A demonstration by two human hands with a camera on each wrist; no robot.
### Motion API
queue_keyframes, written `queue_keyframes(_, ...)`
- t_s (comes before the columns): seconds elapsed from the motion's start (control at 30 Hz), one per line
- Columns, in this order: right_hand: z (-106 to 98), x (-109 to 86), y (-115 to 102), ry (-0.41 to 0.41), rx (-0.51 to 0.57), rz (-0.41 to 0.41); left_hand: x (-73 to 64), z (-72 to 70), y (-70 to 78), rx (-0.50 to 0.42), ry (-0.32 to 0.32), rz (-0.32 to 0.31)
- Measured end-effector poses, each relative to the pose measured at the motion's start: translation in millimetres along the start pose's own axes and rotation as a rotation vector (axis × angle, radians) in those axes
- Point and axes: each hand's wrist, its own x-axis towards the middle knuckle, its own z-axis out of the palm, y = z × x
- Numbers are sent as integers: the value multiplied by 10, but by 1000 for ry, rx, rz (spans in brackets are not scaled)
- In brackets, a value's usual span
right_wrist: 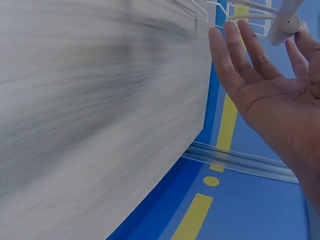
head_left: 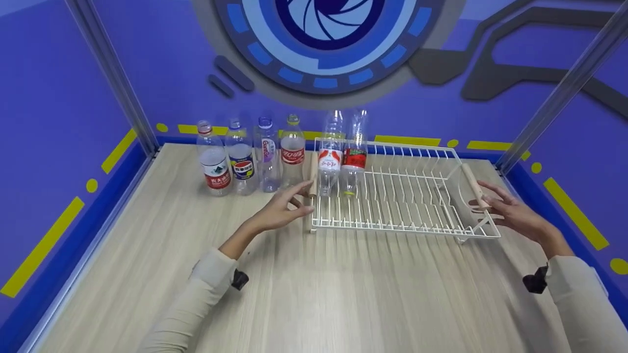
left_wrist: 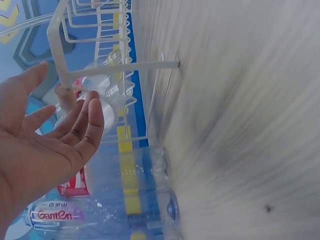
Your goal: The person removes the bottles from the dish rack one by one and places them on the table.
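A white wire dish rack [head_left: 392, 228] with a wooden handle at each end stands on the table. My left hand [head_left: 278, 210] is at its left handle [head_left: 314, 171], fingers loosely spread; the left wrist view shows the fingertips right by the handle's end [left_wrist: 65, 97]. On the other side, my right hand [head_left: 515, 215] has its thumb at the right handle [head_left: 475, 186]. Its other fingers reach loosely past the handle in the right wrist view. Two clear plastic bottles lean in the rack's left end, one with a red-and-white label [head_left: 329, 159], one with a red label [head_left: 354, 158].
Left of the rack, several upright plastic bottles stand in a row: a red-and-white-labelled one [head_left: 216, 174], a Pepsi bottle [head_left: 242, 169], a Ganten bottle [head_left: 268, 152] and a red-labelled one [head_left: 293, 157]. Blue printed walls [head_left: 162, 63] enclose the wood-grain table [head_left: 314, 304].
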Motion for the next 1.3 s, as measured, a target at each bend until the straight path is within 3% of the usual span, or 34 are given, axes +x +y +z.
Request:
queue_keyframes(0.17, -4, 7, -9, 8, -23, 8, 41, 69, -21, -56, -12, 9)
queue_keyframes(0.27, 2, 20, -65, 39, -91, 35, 45, 81, -19, -90, -11, -8)
queue_keyframes(0.47, 14, 120, -309, 151, -318, 104, 53, 63, -1, -117, 5, -49)
queue_keyframes(0.6, 55, 225, -456, 241, -501, 97, 48, 76, 4, -152, 3, -72)
queue_keyframes(0.77, 190, 406, -683, 308, -607, 81, 25, 105, 2, -178, 0, -95)
queue_keyframes(0.87, 297, 539, -834, 284, -622, 48, 23, 110, -8, -174, 6, -113)
queue_keyframes(0.97, 417, 680, -941, 203, -611, 22, 31, 109, -12, -179, 9, -130)
queue_keyframes(1.1, 573, 886, -1014, 90, -565, 41, 42, 111, -3, -191, 9, -141)
queue_keyframes(1.3, 776, 1190, -1078, 3, -518, 74, 44, 117, 4, -183, 11, -151)
